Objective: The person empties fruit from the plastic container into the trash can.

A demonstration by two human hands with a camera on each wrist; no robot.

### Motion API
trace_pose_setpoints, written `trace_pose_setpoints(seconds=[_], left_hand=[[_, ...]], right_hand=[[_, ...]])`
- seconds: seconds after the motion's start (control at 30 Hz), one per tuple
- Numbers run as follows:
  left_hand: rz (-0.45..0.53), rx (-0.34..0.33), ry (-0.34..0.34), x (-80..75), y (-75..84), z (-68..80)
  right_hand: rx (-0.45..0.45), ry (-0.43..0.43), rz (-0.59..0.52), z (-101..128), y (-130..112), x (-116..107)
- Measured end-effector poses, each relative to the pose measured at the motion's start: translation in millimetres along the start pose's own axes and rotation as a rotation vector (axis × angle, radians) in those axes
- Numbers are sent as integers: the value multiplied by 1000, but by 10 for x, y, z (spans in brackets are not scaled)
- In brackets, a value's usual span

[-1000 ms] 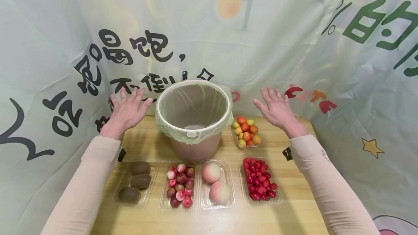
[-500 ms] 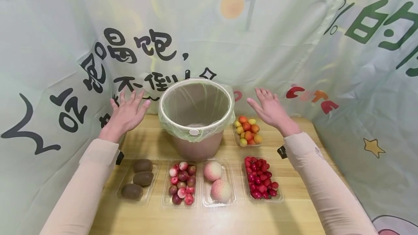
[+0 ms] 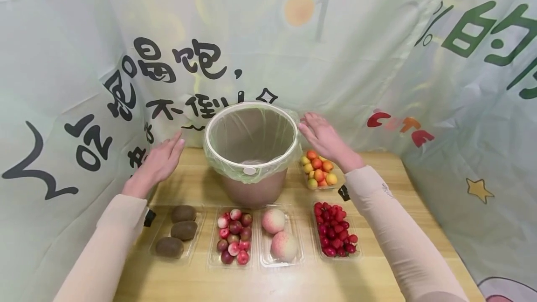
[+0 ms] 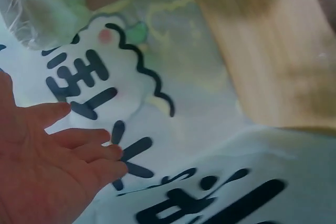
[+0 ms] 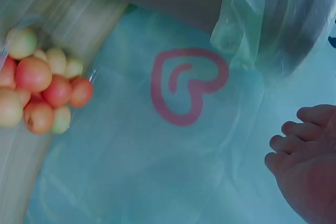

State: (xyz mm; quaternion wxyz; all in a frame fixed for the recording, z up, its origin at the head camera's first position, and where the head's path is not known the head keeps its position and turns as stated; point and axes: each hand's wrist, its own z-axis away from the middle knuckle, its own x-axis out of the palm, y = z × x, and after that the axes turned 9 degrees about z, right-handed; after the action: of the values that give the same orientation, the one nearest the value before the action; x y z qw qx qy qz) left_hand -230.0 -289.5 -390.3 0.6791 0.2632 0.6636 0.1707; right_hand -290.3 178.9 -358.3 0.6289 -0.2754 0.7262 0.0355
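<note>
A brown bin [image 3: 253, 192] with a white rim stands upright at the back of the wooden table, lined with a pale green plastic bag [image 3: 241, 175]. Left of it hovers my left hand [image 3: 157, 162], fingers extended, holding nothing. In the left wrist view that hand [image 4: 58, 166] shows an open palm. My right hand [image 3: 325, 140] is raised at the bin's right side, its fingers near the folded bag edge. The right wrist view shows this hand [image 5: 310, 156] apart from the bag [image 5: 239, 35], with nothing in it.
Clear trays line the front: kiwis [image 3: 183, 230], small reddish-purple fruits [image 3: 234, 236], two peaches [image 3: 284, 246] and red berry-like fruits [image 3: 335, 229]. Orange and yellow fruits [image 3: 317, 170] sit in a tray right of the bin. Printed cloth [image 3: 352, 59] encloses the table's back and sides.
My right hand has moved left, close to the bin's rim. The left hand has dropped slightly and turned, its fingers now closer together. Bin and fruit trays stay in place.
</note>
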Motion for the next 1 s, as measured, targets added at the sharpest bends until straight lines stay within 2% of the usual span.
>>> trace_pose_setpoints(seconds=[0.13,0.23,0.5,0.7,0.93,1.0], left_hand=[[25,-40,9,133,-154,127],[37,-72,45,250,-279,222],[17,-146,98,559,-672,479],[20,-144,56,697,-879,576],[8,-221,-26,745,-1071,675],[8,-217,-35,763,-1101,716]], right_hand=[[0,-26,9,-72,-106,52],[13,-42,4,-108,-164,93],[2,-34,-12,-210,-250,225],[18,-40,-22,-220,-271,251],[12,-86,-9,-240,-299,254],[9,-99,-8,-245,-308,266]])
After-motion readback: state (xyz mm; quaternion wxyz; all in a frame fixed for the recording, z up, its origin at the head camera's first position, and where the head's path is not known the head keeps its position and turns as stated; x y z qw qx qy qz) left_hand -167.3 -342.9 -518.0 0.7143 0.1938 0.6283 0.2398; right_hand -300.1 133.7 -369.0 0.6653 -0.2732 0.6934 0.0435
